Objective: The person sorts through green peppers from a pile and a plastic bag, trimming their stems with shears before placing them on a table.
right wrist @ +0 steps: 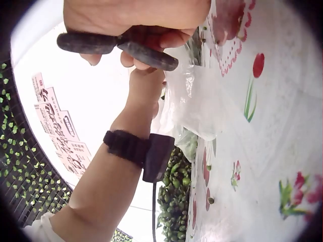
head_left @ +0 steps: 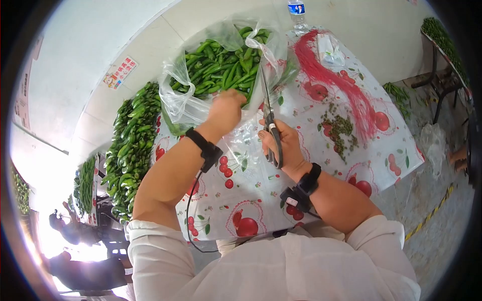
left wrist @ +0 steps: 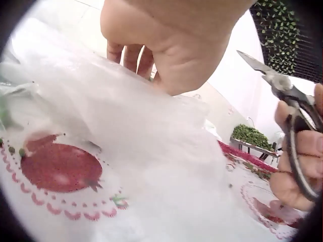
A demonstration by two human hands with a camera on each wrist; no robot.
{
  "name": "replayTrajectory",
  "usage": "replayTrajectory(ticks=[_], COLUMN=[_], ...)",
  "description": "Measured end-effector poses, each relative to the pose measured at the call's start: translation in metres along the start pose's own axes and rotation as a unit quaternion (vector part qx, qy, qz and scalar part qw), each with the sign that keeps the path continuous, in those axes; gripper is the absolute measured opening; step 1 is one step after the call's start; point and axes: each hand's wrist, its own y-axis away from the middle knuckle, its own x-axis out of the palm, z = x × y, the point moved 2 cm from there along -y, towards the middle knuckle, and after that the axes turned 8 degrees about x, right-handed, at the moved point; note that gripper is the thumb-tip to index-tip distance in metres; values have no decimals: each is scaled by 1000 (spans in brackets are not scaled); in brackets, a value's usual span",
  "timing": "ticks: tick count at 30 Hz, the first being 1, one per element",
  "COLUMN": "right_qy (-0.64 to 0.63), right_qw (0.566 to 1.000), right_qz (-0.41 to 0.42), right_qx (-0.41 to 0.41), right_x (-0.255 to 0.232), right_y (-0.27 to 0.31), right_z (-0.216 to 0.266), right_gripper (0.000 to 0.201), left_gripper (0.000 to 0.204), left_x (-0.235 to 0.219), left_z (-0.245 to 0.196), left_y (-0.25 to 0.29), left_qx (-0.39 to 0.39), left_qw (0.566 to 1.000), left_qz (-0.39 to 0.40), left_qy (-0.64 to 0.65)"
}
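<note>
My left hand reaches over the near rim of a clear plastic bag full of green chili peppers. Its fingers point down among the peppers, and the bag's side covers the fingertips in the left wrist view; I cannot tell whether they grip a pepper. Just to the right, my right hand holds a pair of scissors by the dark handles, the blades pointing away from me beside the bag. In the left wrist view the scissors' blades look nearly closed.
A bundle of red strings lies across the table's cherry-patterned cloth at the right. Small green bits are scattered near it. A water bottle and a white packet stand at the back. More peppers are heaped at the left.
</note>
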Motion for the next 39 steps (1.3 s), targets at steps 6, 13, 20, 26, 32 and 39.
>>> replayTrajectory(ticks=[6, 13, 20, 26, 32, 39], right_qy=[-6, -27, -46, -29, -34, -30], right_qw=[1000, 999, 998, 999, 999, 999], right_qz=[10, 19, 28, 34, 23, 28], right_qx=[0, 15, 28, 16, 31, 32], right_x=[0, 0, 1, 3, 4, 4], right_y=[-2, -3, -2, -1, -1, -1], right_z=[-5, -6, -6, -6, -5, -8], right_gripper=[30, 27, 26, 25, 25, 28], left_gripper=[78, 88, 91, 87, 78, 63], left_x=[8, 29, 7, 19, 16, 36], left_z=[22, 43, 34, 26, 38, 42], left_y=[-23, -55, -64, -69, -74, -78], left_qx=[-126, -87, -112, -181, -163, -186], left_qw=[991, 988, 978, 970, 958, 971], left_qz=[-26, 97, 175, 163, 232, 148], left_qy=[30, 84, -3, -28, -26, 9])
